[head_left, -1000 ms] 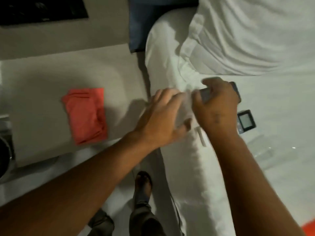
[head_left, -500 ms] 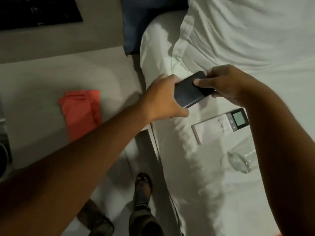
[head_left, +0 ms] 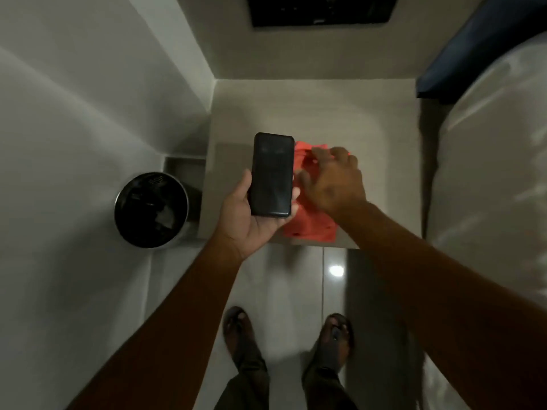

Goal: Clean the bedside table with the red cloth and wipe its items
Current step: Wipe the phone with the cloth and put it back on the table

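My left hand [head_left: 245, 223] holds a black phone [head_left: 272, 174] upright, screen up, above the front left part of the pale bedside table [head_left: 370, 137]. The red cloth [head_left: 310, 224] lies folded on the table near its front edge. My right hand [head_left: 333, 179] rests on top of the cloth with fingers curled down onto it; whether it grips the cloth is not visible. The phone covers the cloth's left edge.
A round metal bin [head_left: 151, 210] stands on the floor left of the table, against the white wall. The bed with white sheets [head_left: 491, 187] and a dark blue headboard [head_left: 485, 54] lies to the right. My feet in sandals [head_left: 334, 341] stand on the glossy tiled floor.
My view has turned from the bed to the bedside table. My left hand now holds the phone alone, and my right hand has let go of it and moved onto the red cloth.
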Available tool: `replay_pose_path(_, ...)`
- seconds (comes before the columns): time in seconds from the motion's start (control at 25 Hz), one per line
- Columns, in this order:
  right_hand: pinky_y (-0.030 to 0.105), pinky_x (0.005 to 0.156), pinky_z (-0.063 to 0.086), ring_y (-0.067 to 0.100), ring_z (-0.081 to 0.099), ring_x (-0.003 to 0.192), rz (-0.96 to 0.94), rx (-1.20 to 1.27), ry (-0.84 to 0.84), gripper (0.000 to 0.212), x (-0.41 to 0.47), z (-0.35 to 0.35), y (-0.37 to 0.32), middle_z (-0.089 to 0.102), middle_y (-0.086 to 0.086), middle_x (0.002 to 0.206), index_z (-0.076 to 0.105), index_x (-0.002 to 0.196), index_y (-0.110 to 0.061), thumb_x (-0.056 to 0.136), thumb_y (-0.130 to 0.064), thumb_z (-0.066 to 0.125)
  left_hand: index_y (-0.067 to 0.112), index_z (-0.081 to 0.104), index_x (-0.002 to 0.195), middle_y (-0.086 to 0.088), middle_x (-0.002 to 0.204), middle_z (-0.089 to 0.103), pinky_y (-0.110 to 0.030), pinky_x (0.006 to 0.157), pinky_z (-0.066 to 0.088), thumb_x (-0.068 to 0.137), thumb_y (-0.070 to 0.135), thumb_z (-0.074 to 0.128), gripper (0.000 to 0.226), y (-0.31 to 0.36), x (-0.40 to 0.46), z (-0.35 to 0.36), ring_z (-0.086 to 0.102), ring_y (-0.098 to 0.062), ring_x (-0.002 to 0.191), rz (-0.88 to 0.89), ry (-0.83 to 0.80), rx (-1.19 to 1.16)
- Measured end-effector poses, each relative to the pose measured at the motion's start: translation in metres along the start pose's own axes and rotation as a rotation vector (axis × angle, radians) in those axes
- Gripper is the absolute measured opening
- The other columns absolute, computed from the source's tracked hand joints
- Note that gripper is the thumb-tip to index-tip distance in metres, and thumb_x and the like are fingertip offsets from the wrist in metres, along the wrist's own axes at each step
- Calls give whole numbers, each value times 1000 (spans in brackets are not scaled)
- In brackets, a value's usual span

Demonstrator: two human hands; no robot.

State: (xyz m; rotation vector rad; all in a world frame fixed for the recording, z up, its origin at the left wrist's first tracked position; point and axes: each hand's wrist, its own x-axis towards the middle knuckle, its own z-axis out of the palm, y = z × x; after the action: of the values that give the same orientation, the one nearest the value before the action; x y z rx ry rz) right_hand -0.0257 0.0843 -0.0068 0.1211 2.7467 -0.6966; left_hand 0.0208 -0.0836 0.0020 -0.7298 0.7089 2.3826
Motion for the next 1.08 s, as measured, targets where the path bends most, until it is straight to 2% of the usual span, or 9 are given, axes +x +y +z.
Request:
replay_pose_path(0.12,50,101,41,45,42,127,-82,-267,-16,66,-6,57,-9,37,22,148,40,147,-21,87,-42,59,6,46,146,-18,125,60,-39,86,48,103,57,29,69,8,11,-35,61,-30,103,27,57,-25)
replay_pose_path(0.28,33,93,46,37,54,113,-82,199,143,49,5,55,9,50,21,129,52,143,-18,95,-26,55,6,44,148,-19,123,60,-41,91,46,104,53,31,66,8,26,-43,61,-29,99,43,174,-15)
replay_pose_path(0.4,27,85,45,19,52,103,-303,339,122,51,-41,51,-14,55,11,115,57,140,-20,95,-43,51,1,63,129,-20,113,67,-29,107,42,103,40,43,51,-21,29,-22,64,-25,98,115,182,-122)
replay_pose_path(0.52,40,85,47,28,52,98,-475,204,130,50,-48,54,-36,54,12,108,60,137,-16,96,-42,49,19,74,107,-10,107,73,-32,91,57,103,44,38,44,-36,20,-19,73,-15,94,41,229,54)
replay_pose_path(0.6,42,91,43,33,52,104,-379,113,221,47,7,41,-46,54,14,113,57,140,-20,98,-40,49,16,61,130,-16,126,67,-44,98,53,102,48,40,48,-36,17,-20,66,-26,114,45,171,23)
replay_pose_path(0.72,41,100,40,37,52,117,-157,145,159,45,58,23,-52,55,16,122,56,143,-25,101,-40,48,15,52,142,-18,124,67,-42,91,56,104,45,41,50,-28,15,-16,65,-31,110,98,193,20)
replay_pose_path(0.8,40,94,43,37,55,108,-293,178,155,47,16,40,-57,57,18,115,58,140,-19,100,-40,48,15,60,132,-15,121,70,-46,98,54,105,45,37,46,-9,21,-12,67,-28,112,126,242,123)
replay_pose_path(0.92,43,87,45,33,55,101,-367,185,94,51,-66,49,-50,58,16,111,58,139,-16,98,-43,42,20,64,109,-7,91,70,-33,79,57,107,34,33,34,4,22,-11,73,-16,84,185,392,375)
replay_pose_path(1.08,46,93,44,35,52,106,-232,123,200,46,8,23,-48,54,15,114,56,143,-21,100,-36,49,13,62,133,-15,126,69,-41,93,55,106,41,41,44,-37,9,-4,65,-29,118,44,172,114)
